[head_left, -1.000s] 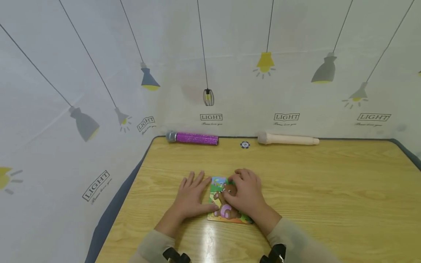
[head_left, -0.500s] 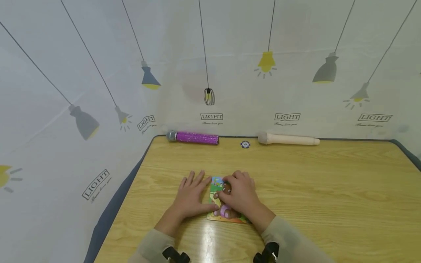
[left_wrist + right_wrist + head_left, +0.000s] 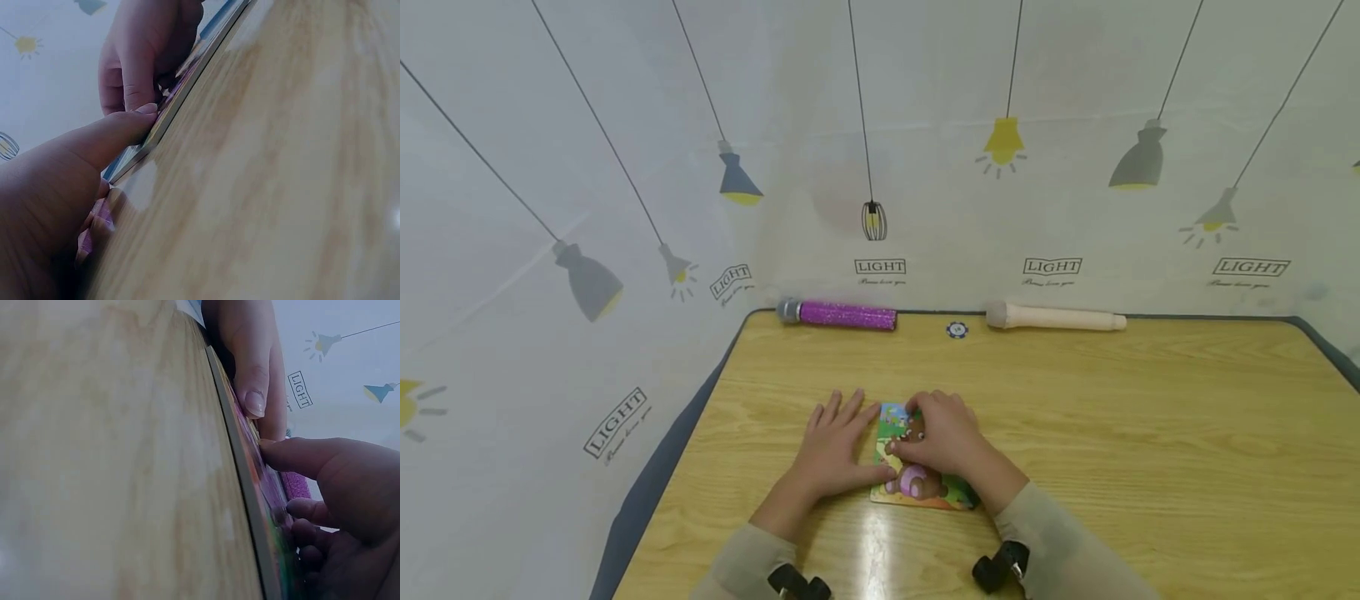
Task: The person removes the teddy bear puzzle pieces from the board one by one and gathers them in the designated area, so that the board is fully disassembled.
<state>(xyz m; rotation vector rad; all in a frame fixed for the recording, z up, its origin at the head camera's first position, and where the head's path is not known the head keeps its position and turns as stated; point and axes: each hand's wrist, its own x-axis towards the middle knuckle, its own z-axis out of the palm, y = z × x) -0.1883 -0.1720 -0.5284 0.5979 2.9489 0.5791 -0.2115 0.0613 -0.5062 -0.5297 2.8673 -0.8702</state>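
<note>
I am watching the bear puzzle board (image 3: 925,487) lying flat on the wooden table (image 3: 1150,433), near its front edge. The left hand (image 3: 835,450) is lying flat with fingers spread, its thumb bracing the board's left edge, while the right hand (image 3: 943,437) is curling its fingertips down onto a piece over the bear's head (I cannot tell whether it is pinching or only pressing). I am judging that uneven pressing could tip the piece or skid the thin board if that thumb is easing off.
</note>
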